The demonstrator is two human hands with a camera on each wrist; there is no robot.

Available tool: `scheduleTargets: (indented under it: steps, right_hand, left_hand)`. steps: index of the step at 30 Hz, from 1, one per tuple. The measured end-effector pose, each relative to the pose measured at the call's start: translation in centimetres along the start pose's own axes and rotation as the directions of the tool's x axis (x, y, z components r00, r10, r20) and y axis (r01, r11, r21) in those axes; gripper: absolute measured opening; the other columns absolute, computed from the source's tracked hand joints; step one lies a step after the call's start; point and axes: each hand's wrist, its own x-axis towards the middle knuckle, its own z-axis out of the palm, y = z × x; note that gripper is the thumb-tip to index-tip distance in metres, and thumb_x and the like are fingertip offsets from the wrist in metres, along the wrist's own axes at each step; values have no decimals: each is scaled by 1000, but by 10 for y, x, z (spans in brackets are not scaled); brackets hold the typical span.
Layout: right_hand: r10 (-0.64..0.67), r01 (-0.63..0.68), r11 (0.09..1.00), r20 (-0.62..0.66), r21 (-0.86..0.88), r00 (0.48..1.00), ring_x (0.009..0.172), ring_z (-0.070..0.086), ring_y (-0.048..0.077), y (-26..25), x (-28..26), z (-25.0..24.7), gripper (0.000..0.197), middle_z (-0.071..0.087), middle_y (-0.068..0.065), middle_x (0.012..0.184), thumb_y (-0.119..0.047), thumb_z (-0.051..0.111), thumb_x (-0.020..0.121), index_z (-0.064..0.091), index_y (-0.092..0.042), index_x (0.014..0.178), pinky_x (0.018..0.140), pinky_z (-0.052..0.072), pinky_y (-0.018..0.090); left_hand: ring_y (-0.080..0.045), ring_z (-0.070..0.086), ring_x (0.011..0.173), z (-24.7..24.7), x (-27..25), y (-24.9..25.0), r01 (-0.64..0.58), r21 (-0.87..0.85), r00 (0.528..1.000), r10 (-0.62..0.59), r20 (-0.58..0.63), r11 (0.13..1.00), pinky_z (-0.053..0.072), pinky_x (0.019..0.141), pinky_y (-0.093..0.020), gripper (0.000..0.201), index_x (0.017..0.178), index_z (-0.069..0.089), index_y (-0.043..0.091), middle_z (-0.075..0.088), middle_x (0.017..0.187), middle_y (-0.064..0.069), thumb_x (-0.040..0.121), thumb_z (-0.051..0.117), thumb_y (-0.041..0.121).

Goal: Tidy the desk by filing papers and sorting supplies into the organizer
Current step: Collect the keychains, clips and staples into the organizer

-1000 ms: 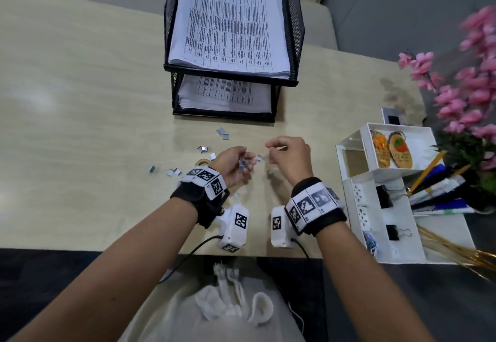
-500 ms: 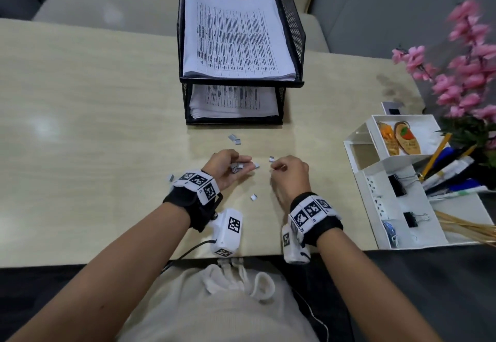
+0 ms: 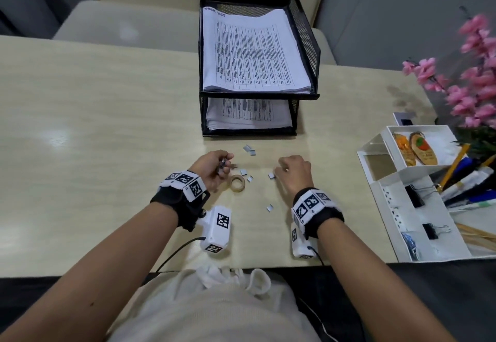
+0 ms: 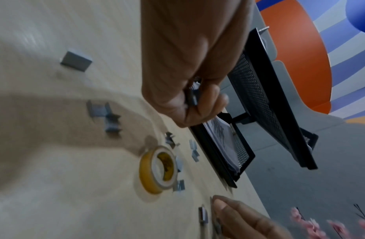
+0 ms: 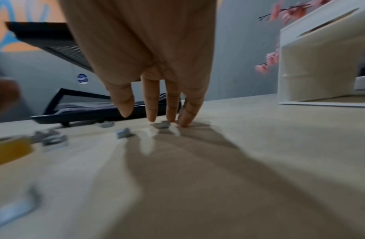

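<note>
Several small grey staple strips sit gathered in the left hand (image 3: pixel 213 167), whose fingers curl round them above the desk (image 3: pixel 94 126); the left wrist view shows one strip pinched between thumb and curled fingers (image 4: pixel 206 103). At about three o'clock from it, the right hand (image 3: pixel 294 171) reaches down with its fingers (image 5: pixel 151 105) nearly straight, their tips touching the desk at a loose staple strip (image 3: pixel 271 176), which it does not grip. Between the two hands lies a tape roll (image 3: pixel 237 182), flat on the desk, with more loose strips (image 3: pixel 249 151) scattered around it from roughly eleven to five o'clock, one lying nearer the person at about five o'clock (image 3: pixel 269 208). At twelve o'clock from the hands stands a black mesh paper tray (image 3: pixel 306 35) with two tiers, each holding a stack of printed papers (image 3: pixel 252 54). Well off at three o'clock sits the white organizer (image 3: pixel 397 207), holding black binder clips (image 3: pixel 429 230), pens (image 3: pixel 472 180) and two key tags (image 3: pixel 414 148) in its compartments. Pink flowers (image 3: pixel 472 81) stand at about two o'clock, just beyond the organizer.
</note>
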Motion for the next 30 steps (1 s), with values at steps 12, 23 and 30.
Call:
scheduleTargets:
  steps: [12, 23, 30]
  right_hand:
    - [-3, 22, 985, -108, 169, 994, 85, 60, 25, -22, -20, 4, 21, 64, 17, 96, 6, 53, 80, 70, 3, 92, 67, 48, 14]
    - [-20, 15, 972, 15, 233, 1000, 87, 62, 22, -20, -43, -8, 15, 63, 12, 106, -2, 65, 78, 70, -7, 92, 72, 49, 8]
    - [11, 0, 996, 119, -89, 993, 103, 58, 32, -11, -47, 17, 25, 65, 20, 104, 6, 47, 78, 68, 2, 90, 89, 50, 33]
  left_hand:
    - [-18, 64, 68, 5, -1, -12, -34, -72, 999, 37, 38, 997, 56, 51, -17, 22, 79, 53, 1, 60, 72, -13, 96, 41, 8]
    - [-6, 40, 23, 16, -6, -22, 59, -8, 993, -58, 102, 998, 29, 27, -8, 40, 66, 44, 9, 48, 37, -2, 100, 32, 26]
    - [-2, 34, 20, -11, -6, -3, -3, -20, 999, 4, 39, 1000, 24, 23, -8, 29, 73, 44, 10, 43, 31, 4, 99, 34, 12]
